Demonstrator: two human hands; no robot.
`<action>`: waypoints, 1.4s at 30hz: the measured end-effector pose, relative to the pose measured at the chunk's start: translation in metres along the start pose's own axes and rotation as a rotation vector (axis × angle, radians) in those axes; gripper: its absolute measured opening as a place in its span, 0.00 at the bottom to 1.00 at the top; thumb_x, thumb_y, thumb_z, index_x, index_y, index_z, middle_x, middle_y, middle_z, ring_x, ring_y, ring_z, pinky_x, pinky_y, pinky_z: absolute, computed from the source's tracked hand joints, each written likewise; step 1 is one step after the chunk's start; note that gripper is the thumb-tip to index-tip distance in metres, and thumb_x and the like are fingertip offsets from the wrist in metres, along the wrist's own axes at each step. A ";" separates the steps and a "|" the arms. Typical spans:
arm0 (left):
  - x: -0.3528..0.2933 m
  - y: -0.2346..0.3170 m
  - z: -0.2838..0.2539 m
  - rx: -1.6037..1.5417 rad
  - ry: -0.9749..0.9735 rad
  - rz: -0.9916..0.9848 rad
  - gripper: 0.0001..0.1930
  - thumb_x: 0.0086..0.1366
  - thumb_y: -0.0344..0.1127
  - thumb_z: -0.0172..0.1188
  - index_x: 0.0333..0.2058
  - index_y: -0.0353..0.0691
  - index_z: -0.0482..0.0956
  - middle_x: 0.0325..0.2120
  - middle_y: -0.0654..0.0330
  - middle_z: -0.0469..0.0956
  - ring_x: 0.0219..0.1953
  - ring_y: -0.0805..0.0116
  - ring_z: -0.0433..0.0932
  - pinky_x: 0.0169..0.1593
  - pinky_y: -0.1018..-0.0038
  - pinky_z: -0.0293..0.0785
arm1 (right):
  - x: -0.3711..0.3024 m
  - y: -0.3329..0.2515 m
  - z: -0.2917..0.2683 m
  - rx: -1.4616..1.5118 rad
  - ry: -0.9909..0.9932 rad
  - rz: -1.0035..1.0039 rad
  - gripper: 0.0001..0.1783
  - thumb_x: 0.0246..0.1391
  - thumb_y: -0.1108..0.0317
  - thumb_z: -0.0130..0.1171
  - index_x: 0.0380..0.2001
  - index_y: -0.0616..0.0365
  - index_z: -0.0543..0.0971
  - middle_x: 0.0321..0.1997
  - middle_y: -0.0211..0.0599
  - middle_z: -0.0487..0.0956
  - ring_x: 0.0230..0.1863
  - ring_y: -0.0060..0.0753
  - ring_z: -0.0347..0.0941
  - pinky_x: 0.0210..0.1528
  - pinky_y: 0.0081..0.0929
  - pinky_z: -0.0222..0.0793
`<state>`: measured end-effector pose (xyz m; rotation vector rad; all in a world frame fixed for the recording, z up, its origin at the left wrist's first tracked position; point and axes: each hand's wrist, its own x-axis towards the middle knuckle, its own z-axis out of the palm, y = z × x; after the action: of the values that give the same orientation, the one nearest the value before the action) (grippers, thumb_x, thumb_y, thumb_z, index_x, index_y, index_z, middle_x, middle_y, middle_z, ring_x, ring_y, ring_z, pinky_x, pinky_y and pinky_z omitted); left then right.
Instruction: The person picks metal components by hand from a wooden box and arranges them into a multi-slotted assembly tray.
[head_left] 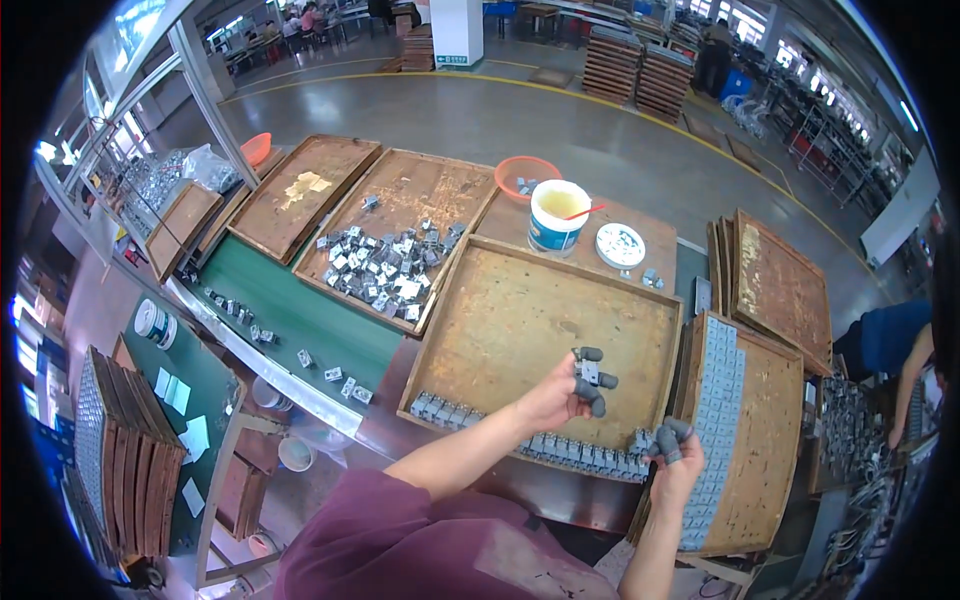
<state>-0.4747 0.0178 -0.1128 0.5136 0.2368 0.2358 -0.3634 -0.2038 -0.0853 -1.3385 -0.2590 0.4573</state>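
Over the wooden tray in front of me, my left hand is closed on a small grey block-shaped part. Dark grey covers sleeve its fingertips. My right hand, with similar fingertip covers, is at the tray's near right corner. Its thumb and fingers are closed around another small grey part, at the right end of a row. That row of grey parts stands tightly packed along the tray's near edge.
A second tray at right holds columns of grey parts. Loose parts fill a tray at far left, beside a green conveyor. Behind stand a white-and-blue bucket, its lid and an orange basin. Another person's arm is at right.
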 end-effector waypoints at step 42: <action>-0.113 -0.024 0.000 0.429 0.101 -0.032 0.15 0.61 0.28 0.67 0.48 0.38 0.79 0.41 0.62 0.83 0.42 0.71 0.81 0.47 0.74 0.78 | -0.090 -0.006 0.040 0.061 -0.208 0.120 0.24 0.48 0.83 0.67 0.50 0.65 0.76 0.44 0.35 0.79 0.44 0.29 0.78 0.46 0.28 0.79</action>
<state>-0.5782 -0.0340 -0.1062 0.9232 0.3971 0.1790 -0.4594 -0.2115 -0.0633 -1.2522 -0.3353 0.7016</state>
